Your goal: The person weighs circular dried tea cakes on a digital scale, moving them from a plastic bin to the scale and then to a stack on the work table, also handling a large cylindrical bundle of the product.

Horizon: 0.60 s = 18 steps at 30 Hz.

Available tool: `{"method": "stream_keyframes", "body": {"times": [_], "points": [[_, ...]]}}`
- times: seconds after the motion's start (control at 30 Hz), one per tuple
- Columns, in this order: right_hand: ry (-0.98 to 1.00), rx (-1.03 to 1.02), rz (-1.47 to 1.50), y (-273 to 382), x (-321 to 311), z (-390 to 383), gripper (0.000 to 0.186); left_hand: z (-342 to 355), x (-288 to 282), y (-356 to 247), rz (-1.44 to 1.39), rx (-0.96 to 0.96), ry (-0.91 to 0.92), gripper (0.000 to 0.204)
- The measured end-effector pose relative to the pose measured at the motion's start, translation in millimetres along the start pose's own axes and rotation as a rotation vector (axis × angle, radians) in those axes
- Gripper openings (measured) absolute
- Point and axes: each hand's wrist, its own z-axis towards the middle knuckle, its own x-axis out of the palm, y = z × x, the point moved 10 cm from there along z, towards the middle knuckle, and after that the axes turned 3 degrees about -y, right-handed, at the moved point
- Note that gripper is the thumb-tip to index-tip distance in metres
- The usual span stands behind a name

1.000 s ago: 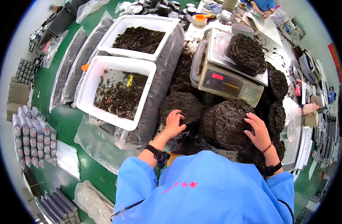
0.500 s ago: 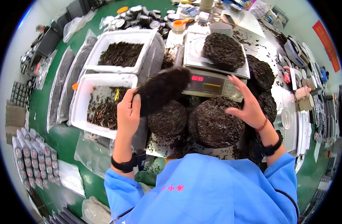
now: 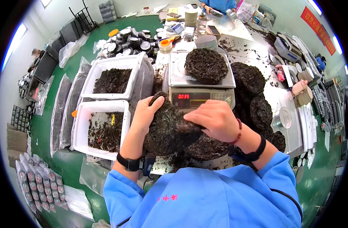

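My left hand grips the upper edge of a dark, round dried seaweed cake, tilted in front of the scale. At its right side my right hand is closed, thumb and fingers pinched on dark seaweed that is smeared by motion; whether this is a loose piece or the cake's edge I cannot tell. Another seaweed cake lies on the pan of the digital scale, whose red display is lit. Under my right hand, a further cake lies on the table, partly hidden.
Left of the scale stand two white tubs, the far tub and the near tub, with loose seaweed in them. Several cakes are heaped on the right. A tape roll sits behind. Across the table a person handles something.
The held cake has come down and nearer my body. My right hand has moved left from beside the scale and closed on dark seaweed. The view has shifted, showing a person across the table.
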Motion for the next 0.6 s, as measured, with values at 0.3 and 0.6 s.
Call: {"method": "stream_keyframes", "body": {"times": [0.3,0.6], "points": [[-0.198,0.722,0.805,-93.0,-20.0,-33.1,0.039,-0.9,25.3,10.7,-0.211,0.105,0.01,0.041],[-0.172,0.916,0.761,-130.5,48.6,-80.0,0.024,34.0,25.9,65.5,-0.695,-0.079,-0.242,0.026]]}}
